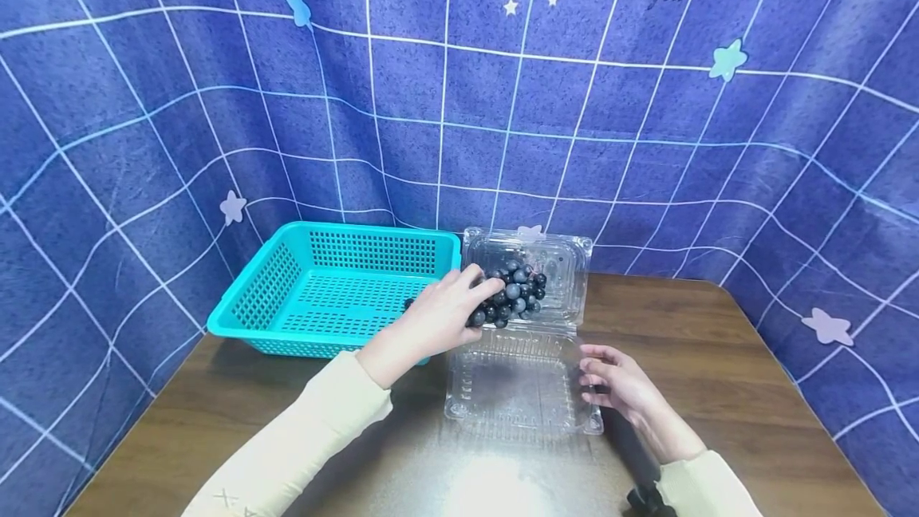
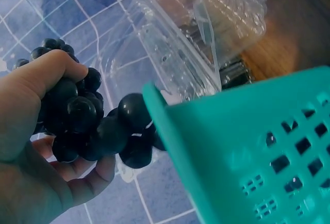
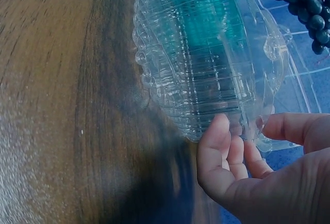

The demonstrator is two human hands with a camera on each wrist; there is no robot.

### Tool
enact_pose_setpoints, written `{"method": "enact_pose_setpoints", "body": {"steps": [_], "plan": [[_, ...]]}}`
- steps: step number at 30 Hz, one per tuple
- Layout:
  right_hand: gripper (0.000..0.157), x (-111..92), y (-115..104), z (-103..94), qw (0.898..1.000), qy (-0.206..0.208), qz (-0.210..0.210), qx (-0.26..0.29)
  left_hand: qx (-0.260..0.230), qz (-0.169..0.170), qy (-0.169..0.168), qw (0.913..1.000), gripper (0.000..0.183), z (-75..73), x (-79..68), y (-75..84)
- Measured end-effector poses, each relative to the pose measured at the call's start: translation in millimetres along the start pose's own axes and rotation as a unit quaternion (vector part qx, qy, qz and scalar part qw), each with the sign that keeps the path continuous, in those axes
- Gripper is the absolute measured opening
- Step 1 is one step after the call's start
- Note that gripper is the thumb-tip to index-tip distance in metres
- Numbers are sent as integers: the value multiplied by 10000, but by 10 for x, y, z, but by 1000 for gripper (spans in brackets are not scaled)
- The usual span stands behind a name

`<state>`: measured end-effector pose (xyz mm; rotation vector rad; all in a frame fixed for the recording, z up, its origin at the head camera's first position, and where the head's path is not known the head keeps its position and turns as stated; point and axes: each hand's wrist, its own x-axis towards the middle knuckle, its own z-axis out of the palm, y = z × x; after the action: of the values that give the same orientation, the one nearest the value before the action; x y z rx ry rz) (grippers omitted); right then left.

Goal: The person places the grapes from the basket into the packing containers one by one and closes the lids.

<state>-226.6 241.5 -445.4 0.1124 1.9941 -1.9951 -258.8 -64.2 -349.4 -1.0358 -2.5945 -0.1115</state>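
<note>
Dark grapes (image 1: 513, 294) hide partly under the gripping left hand (image 1: 439, 311), right hand (image 1: 629, 388) hold unclear.

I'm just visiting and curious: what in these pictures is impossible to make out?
Head view: part of the turquoise basket's right end, hidden by the left hand.
Head view: what the black object beside the right sleeve is; the bottom edge cuts it off.
Left wrist view: some black grapes, hidden behind the basket's rim.
Right wrist view: the rest of those grapes, cut off by the picture's edge.
</note>
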Motion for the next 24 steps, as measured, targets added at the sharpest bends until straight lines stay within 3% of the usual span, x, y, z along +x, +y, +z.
{"method": "enact_pose_setpoints", "body": {"steps": [24], "plan": [[48, 9, 23, -25, 9999, -32, -11, 150, 179, 597, 436, 9971, 71, 334, 116, 221]]}}
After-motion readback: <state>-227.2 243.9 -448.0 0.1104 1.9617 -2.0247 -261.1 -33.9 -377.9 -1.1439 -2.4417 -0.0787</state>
